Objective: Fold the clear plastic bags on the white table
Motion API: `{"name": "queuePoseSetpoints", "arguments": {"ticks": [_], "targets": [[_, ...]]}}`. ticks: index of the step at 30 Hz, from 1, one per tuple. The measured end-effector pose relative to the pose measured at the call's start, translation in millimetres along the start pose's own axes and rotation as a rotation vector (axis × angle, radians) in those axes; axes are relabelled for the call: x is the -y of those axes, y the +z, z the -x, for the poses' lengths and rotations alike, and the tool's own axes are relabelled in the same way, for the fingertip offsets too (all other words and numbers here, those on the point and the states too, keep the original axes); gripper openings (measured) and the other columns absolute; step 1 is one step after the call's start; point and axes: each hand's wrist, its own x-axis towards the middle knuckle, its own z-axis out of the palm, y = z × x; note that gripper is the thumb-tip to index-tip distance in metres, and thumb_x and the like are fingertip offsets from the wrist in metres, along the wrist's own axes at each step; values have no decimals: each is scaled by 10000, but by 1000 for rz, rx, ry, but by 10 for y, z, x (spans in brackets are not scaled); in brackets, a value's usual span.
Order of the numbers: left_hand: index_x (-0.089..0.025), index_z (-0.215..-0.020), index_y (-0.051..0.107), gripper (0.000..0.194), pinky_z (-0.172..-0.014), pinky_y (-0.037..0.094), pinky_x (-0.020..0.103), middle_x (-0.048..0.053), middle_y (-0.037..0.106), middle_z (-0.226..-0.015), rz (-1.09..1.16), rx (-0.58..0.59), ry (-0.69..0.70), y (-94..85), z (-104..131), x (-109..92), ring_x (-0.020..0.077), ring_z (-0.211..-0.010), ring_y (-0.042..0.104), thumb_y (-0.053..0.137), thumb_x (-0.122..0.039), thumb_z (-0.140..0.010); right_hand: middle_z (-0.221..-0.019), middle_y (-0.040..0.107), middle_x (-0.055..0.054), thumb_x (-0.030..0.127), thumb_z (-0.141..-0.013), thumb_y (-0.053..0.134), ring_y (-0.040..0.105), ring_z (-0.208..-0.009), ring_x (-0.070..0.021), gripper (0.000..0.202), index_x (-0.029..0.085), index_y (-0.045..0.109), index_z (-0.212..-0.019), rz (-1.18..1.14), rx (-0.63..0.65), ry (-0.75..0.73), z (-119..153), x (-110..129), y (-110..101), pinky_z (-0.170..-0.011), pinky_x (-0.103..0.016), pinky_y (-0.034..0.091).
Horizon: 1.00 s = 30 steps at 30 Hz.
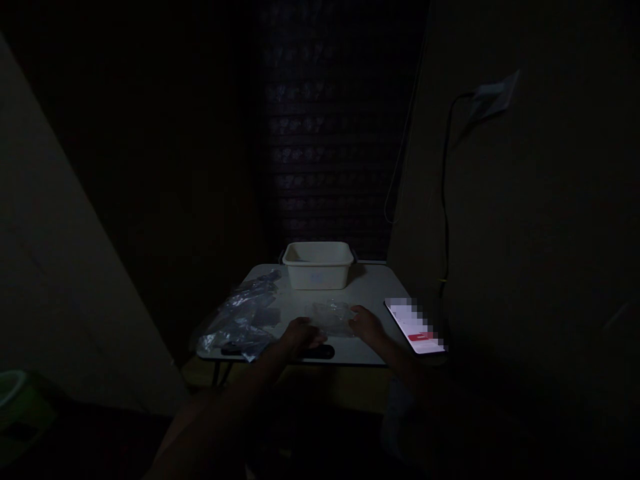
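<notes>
A clear plastic bag (330, 319) lies spread at the front middle of a small white table (373, 283). My left hand (300, 335) is at its near left edge, fingers curled down onto the plastic. At the right edge, my right hand (367, 325) pinches the bag between thumb and fingers. Dim light hides the exact finger contact. Left of my left hand, a heap of crinkled clear plastic (240, 313) reaches the table's left edge. Behind the bag stands a white plastic tub (319, 275), its contents mostly hidden.
A phone with a lit screen (415, 328) lies along the table's right edge. Dark handle slots show at the front edge. From a wall outlet (493, 97) hangs a black cable (444, 187). A green bin (23, 413) stands on the floor at left.
</notes>
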Motion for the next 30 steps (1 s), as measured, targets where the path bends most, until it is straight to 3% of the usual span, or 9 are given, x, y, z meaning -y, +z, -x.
{"name": "queuePoseSetpoints", "arguments": {"ticks": [11,18,25,30], "targets": [[-118,-918,329,317,-482,426,235,-17,520,-517,-2,-5,20,-43,-54,30,140,-502,552,444,-38,-634,-624,542,14,181,-607,439,487,-528,-83,312,167,461,-918,-52,2,5,-18,-48,22,-447,-165,329],[-132,-901,378,321,-504,434,230,33,575,-693,-40,114,-15,15,-46,40,152,-596,562,485,-74,-603,-638,550,11,188,-595,456,494,-561,-95,302,178,476,-896,-14,-14,7,-8,-28,6,-465,-174,337],[-104,-944,362,354,-501,432,231,18,561,-567,-67,57,26,-15,-61,51,143,-548,559,467,-42,-612,-580,538,22,186,-605,443,485,-512,-93,308,171,465,-912,-39,10,29,-22,-60,30,-434,-175,324],[-125,-939,349,365,-501,430,229,7,561,-598,-62,55,15,-2,-44,33,146,-557,561,486,-69,-605,-617,546,15,169,-597,448,488,-523,-87,319,165,468,-915,-36,-3,25,-33,-55,40,-441,-170,323]]}}
